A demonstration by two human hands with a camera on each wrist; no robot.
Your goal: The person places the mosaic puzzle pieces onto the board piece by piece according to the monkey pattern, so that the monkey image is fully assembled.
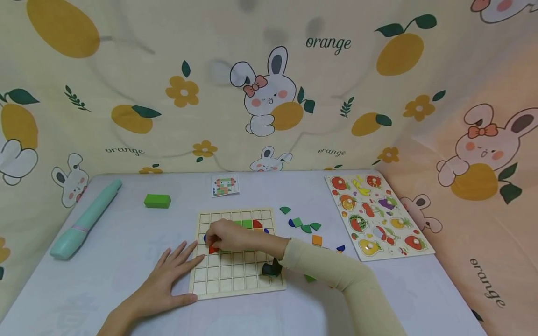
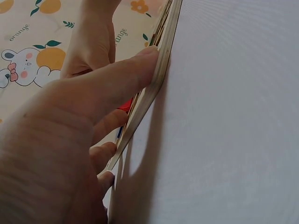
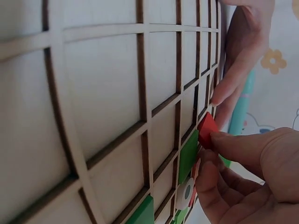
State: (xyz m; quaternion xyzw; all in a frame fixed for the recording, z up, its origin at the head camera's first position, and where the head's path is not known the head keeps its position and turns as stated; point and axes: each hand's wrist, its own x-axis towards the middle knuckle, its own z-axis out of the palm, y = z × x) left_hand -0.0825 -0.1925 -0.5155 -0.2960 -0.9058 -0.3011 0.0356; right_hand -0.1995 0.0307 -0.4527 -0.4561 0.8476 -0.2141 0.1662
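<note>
A wooden grid board (image 1: 222, 272) lies on the table, with coloured flat pieces in several of its upper cells. My right hand (image 1: 231, 235) reaches over the board to its left side. There it pinches a red piece (image 3: 207, 128) between thumb and fingers, at a cell by the edge. A green square (image 3: 188, 156) and a round white piece with a dark centre (image 3: 187, 193) sit in cells close by. My left hand (image 1: 168, 280) rests at the board's left edge with fingers spread, its thumb (image 2: 148, 58) touching the rim. The right hand hides part of the filled rows.
Loose green, blue and orange pieces, including an orange square (image 1: 317, 240), lie right of the board. A fruit puzzle board (image 1: 357, 242) is further right. Behind stands a small pattern card (image 1: 225, 185). A green block (image 1: 157, 201) and a mint-coloured tapered case (image 1: 88, 224) lie left.
</note>
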